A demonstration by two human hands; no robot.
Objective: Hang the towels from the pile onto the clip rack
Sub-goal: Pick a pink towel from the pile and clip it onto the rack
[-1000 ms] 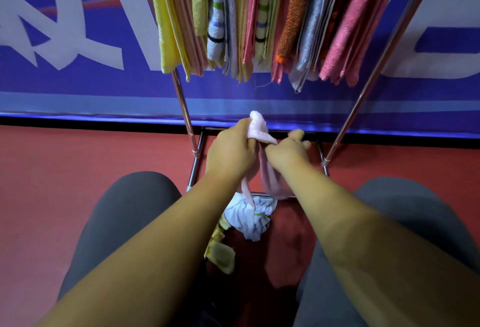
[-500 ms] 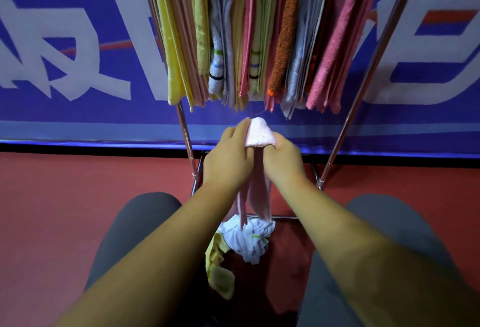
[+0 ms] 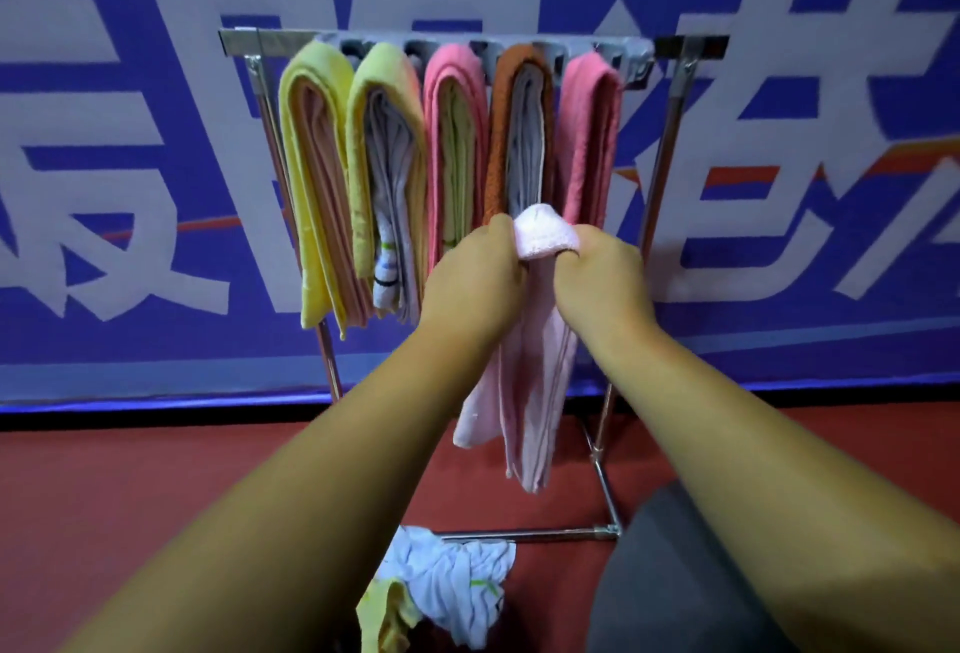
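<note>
A pale pink towel [image 3: 535,382] is folded over at its top and hangs down between my hands. My left hand [image 3: 478,273] grips the fold from the left and my right hand [image 3: 597,278] grips it from the right. The fold sits in front of the lower ends of the hung towels. The metal clip rack [image 3: 244,42] stands ahead with several folded towels hanging from its top bar: yellow [image 3: 311,174], yellow-green, pink [image 3: 452,143], orange and pink. On the floor lies the pile, a white towel [image 3: 457,585] and a yellow one [image 3: 384,616].
A blue banner with large white lettering [image 3: 130,185] stands right behind the rack. The floor [image 3: 130,496] is red. The rack's base bar [image 3: 545,533] runs along the floor near the pile. My knee in dark grey [image 3: 675,574] shows at the lower right.
Both hands have risen with the pink towel, from low by the rack's base up to the hanging towels' lower ends. The view has tilted up, and the rack's top bar now shows.
</note>
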